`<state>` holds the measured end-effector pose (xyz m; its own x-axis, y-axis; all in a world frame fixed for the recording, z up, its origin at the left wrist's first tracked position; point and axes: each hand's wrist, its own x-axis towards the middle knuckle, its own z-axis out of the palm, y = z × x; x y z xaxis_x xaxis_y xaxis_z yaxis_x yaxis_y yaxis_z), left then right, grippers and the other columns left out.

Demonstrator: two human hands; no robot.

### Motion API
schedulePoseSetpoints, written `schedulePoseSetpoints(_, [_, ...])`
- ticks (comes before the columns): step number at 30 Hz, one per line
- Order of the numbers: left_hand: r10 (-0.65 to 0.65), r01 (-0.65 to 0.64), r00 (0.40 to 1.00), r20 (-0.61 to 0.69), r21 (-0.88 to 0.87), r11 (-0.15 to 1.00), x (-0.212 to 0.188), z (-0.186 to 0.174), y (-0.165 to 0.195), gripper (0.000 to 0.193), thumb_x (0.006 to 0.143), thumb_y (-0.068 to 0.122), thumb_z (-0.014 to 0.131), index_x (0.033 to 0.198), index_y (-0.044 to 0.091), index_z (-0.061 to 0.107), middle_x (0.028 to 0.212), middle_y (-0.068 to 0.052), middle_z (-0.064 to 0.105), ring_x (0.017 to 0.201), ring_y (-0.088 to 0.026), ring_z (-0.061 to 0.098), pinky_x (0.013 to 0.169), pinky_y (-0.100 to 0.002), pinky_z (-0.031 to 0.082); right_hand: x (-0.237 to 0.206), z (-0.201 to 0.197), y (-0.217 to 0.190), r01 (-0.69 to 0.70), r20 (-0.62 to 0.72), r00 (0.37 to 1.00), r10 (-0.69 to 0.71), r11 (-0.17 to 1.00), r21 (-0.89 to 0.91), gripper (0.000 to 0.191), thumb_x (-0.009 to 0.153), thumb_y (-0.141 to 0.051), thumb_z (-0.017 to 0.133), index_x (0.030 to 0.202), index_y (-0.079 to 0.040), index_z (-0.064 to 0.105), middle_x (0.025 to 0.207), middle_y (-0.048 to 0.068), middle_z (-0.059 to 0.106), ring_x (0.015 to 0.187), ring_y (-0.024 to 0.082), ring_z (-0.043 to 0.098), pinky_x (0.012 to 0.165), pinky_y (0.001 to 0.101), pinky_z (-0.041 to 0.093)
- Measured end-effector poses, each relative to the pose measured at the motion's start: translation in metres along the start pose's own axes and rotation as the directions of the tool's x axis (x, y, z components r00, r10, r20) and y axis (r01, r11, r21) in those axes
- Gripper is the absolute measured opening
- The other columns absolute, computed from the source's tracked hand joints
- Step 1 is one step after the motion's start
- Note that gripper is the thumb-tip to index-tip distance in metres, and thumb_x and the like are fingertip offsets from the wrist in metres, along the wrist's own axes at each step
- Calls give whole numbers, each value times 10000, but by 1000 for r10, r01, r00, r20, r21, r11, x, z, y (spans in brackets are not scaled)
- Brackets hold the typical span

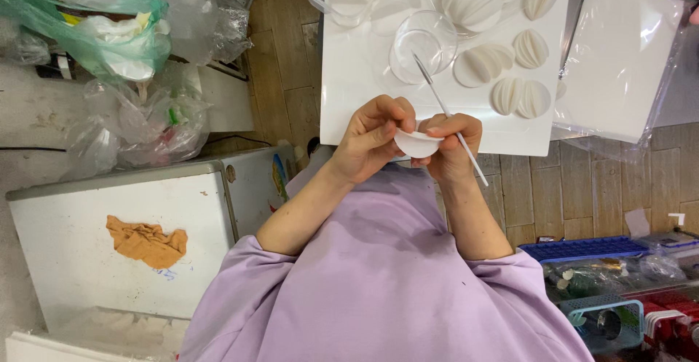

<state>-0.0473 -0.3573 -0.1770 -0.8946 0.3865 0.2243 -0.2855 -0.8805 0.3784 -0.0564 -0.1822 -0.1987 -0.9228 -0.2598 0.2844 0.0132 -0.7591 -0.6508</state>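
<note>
The person wears a lilac long-sleeved top (386, 274) of soft, plain fabric without print or pattern. Both sleeves are pushed up to about the elbow, gathering in loose folds there. Both forearms are bare. The left hand (371, 140) and right hand (451, 147) carry no gloves.

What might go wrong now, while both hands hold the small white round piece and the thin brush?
1. The white round piece is pinched between the left hand and right hand above the lap, off the white board; if it slips, it likely drops onto the purple sleeve.
2. The thin brush reaches toward the clear glass bowl and might tip it.
</note>
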Motion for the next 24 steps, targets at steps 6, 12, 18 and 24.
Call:
schedulePoseSetpoints(6, [112,-116,993,28,224,968,1,11,12,46,1109,99,532,1125,71,565,1048,-61,592,942,-154,593,865,-334,555,-2,0,-11,30,-8,999,-33,968,-249,352,942,-297,818,1028,28,712,829,150,696,685,211,682,606,329,583])
schedulePoseSetpoints(12, [237,-244,968,88,561,791,-6,25,25,47,1128,70,512,1101,50,546,1028,-107,601,910,-143,590,883,-266,504,-2,9,-27,61,6,998,-62,946,-320,507,881,-347,869,1104,74,696,950,186,724,760,219,716,637,310,619])
schedulePoseSetpoints(18, [306,-378,919,248,772,511,-10,35,38,39,1070,10,540,1070,41,564,1036,-126,645,913,-167,629,806,-274,527,3,29,-40,-189,-144,978,151,932,-308,450,902,-315,857,1043,75,684,871,178,748,728,224,752,667,330,637])
schedulePoseSetpoints(24, [271,-493,860,433,842,219,-5,43,49,162,963,-84,600,1045,56,595,982,-107,683,900,-217,665,770,-315,549,3,47,-49,-314,-277,938,206,846,-431,144,940,-59,754,930,57,670,827,171,715,678,220,715,639,320,611])
